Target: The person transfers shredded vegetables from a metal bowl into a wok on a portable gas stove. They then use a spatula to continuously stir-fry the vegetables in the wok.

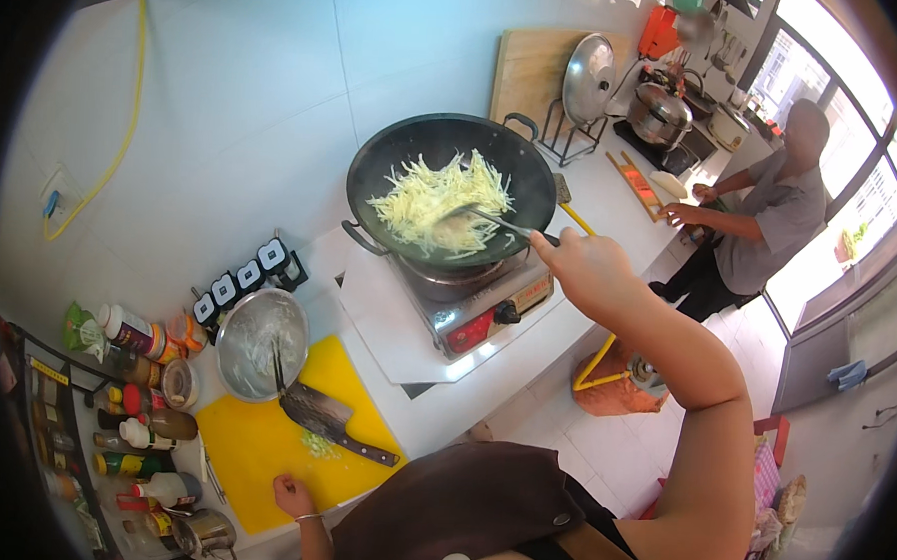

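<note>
My right hand [587, 275] grips the handle of a metal wok spatula [500, 221], whose blade lies among pale shredded vegetable strips [452, 194]. The strips fill the middle of a dark two-handled wok [532, 171] on a portable gas stove [477, 311]. My left hand [293, 496] is curled at the front of a yellow cutting board [238, 451], with nothing visible in it. On that board a cleaver [330, 417] lies beside chopped pale green pieces [320, 445]. A steel mixing bowl [247, 346] with chopsticks [277, 366] stands at the board's back edge.
Bottles and jars [172, 422] crowd the left, beside a steel pot [203, 533]. Behind the wok are a lid on a rack [588, 80] and a wooden board [529, 73]. A person [770, 211] works at the far counter by a grater [636, 185]. A gas cylinder [613, 385] stands below.
</note>
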Motion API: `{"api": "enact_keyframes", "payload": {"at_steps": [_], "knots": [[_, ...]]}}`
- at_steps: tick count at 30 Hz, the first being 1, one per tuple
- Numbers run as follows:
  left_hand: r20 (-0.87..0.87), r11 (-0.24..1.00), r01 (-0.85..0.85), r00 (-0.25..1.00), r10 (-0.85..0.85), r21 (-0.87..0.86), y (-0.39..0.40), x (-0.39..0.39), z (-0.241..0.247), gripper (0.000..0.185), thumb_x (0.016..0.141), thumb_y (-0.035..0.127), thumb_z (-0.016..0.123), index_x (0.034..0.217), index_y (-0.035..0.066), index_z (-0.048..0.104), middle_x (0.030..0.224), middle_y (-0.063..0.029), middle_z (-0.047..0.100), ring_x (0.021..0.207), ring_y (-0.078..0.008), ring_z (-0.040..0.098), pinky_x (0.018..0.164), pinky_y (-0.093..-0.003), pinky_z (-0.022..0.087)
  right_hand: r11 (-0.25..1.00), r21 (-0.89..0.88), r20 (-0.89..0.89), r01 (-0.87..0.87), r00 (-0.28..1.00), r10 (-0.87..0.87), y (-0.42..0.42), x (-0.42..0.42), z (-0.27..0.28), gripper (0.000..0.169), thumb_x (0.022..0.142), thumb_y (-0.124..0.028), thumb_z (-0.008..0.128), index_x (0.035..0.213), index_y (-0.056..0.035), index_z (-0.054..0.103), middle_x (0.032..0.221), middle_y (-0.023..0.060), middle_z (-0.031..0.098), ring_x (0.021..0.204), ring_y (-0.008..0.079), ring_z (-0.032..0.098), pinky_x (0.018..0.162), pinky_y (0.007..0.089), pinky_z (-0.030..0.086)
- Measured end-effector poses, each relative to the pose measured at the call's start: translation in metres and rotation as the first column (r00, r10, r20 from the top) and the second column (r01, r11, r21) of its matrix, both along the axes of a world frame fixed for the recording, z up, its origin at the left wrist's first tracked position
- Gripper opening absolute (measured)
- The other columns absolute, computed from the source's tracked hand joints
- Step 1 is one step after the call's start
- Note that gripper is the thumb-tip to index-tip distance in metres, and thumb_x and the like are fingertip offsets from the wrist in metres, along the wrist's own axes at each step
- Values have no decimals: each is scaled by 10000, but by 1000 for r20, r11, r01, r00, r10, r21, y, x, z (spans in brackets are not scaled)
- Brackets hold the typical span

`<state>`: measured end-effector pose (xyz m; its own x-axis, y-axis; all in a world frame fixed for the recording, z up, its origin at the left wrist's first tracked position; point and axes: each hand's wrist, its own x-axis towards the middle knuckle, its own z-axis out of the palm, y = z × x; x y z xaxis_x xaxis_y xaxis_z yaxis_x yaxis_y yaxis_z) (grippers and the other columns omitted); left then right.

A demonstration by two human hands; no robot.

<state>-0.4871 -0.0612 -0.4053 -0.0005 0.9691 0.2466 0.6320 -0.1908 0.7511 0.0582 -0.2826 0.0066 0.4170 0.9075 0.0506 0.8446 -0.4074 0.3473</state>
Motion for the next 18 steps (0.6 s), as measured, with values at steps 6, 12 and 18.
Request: {"api": "enact_keyframes", "payload": {"at_steps": [6,12,18], "knots": [[69,1000,-5,998,5,-11,-9,4,12,105,777,-32,592,855,37,592,720,0,525,619,-91,466,568,-230,408,997,-67,-66,-33,997,28,5,-21,6,545,839,-71,587,1378,-75,507,899,112,594,697,262,649,577,370,522],[142,987,18,990,4,-160,-4,-16,-9,83,803,-8,587,877,30,585,740,-12,534,647,-113,492,606,-246,435,993,80,10,90,996,-91,-4,2,27,615,830,-9,570,1389,-259,512,872,89,575,690,269,632,573,367,504],[56,994,19,998,-13,-104,-2,0,5,110,795,-21,577,892,31,584,773,-19,536,667,-104,490,617,-224,431,993,-72,-8,88,996,-89,-29,-16,5,652,783,-12,622,1363,-298,543,844,69,569,658,248,627,538,368,484]]}}
